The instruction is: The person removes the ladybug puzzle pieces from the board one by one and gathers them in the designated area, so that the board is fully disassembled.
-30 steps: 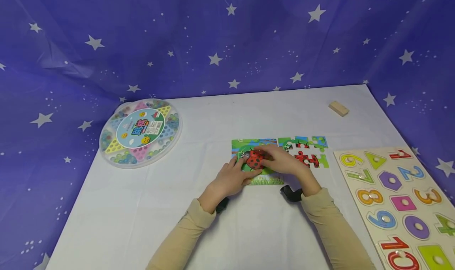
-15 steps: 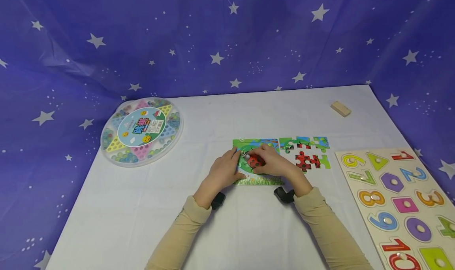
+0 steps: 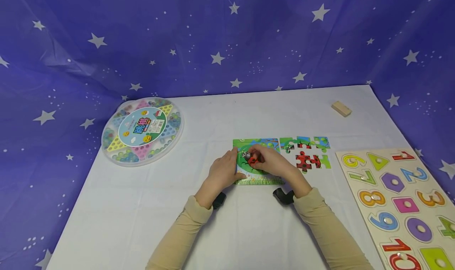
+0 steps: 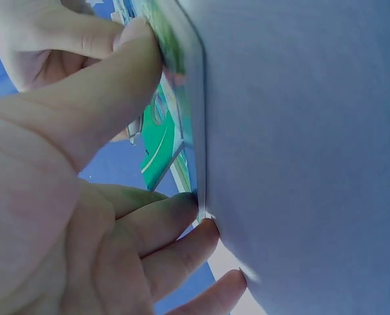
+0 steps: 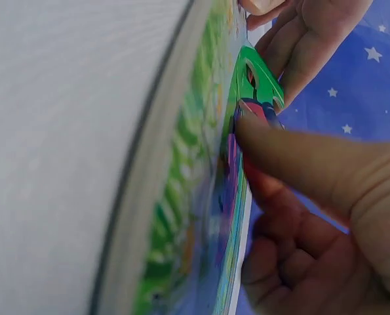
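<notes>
A jigsaw puzzle board (image 3: 261, 180) with a grass border and a green ladybug picture lies flat on the white table. My right hand (image 3: 271, 161) pinches a green and red jigsaw piece (image 5: 263, 82) between thumb and fingers. That piece stands tilted up from the board in both wrist views; its lower edge is partly hidden. My left hand (image 3: 224, 169) rests at the board's left side. Its thumb presses the front border and its extended fingertips touch the side edge, as the left wrist view shows. Several loose jigsaw pieces (image 3: 303, 161) lie just right of the board.
A round clear-lidded case of marbles (image 3: 142, 131) stands at the back left. A wooden number-and-shape board (image 3: 382, 201) lies at the right, and a small wooden block (image 3: 341, 108) at the back right. Behind hangs a purple star-patterned curtain (image 3: 227, 36).
My left hand has drawn back from over the ladybug to the board's left edge. My right fingers have gone from lying over the ladybug to pinching a piece, now tilted up.
</notes>
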A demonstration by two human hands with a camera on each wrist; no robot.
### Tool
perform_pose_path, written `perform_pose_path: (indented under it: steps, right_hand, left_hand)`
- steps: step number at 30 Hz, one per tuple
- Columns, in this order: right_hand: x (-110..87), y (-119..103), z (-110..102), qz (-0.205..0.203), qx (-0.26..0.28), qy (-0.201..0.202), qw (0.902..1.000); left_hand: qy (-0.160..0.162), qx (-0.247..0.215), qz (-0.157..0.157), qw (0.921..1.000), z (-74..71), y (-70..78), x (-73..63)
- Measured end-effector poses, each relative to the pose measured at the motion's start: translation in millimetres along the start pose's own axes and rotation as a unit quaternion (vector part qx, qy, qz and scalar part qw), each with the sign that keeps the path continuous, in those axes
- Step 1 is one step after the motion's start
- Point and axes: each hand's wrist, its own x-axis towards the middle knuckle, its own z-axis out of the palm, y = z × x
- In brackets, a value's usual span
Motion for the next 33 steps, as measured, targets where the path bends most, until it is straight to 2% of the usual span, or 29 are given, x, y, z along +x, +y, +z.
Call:
perform_pose_path:
  steps: [6, 10, 14, 21, 28, 33]
  right_hand:
    - [1.1, -2.7, -0.4, -0.008, -0.002, 0.029, 0.9995]
    - [1.3, -1.3, 0.3, -0.012, 0.010, 0.003, 0.9999]
    - [0.7, -0.4, 0.6, 0.004, 0.010, -0.023, 0.9997]
    - [0.3, 1.5, 0.1, 0.011, 0.009, -0.034, 0.9993]
    - [-7.4, 9.4, -15.4, 0.002, 0.043, -0.008, 0.9990]
    - [-19.8, 17.8, -35.9, 0.020, 0.058, 0.026, 0.9977]
  left_hand:
    - [-0.003, 0.003, 0.000, 1.0000, 0.1, 0.3, 0.2]
    - [-0.008, 0.000, -0.002, 1.0000, 0.9, 0.2, 0.7]
    - [-0.012, 0.001, -0.005, 0.9999, 1.6, 0.0, 1.2]
    - [-0.011, 0.003, -0.005, 0.9999, 1.3, 0.1, 1.1]
    - [-0.020, -0.011, -0.013, 0.9997, -0.9, -0.2, 0.4]
    - [-0.021, -0.038, -0.025, 0.9987, -2.4, -1.1, -0.2]
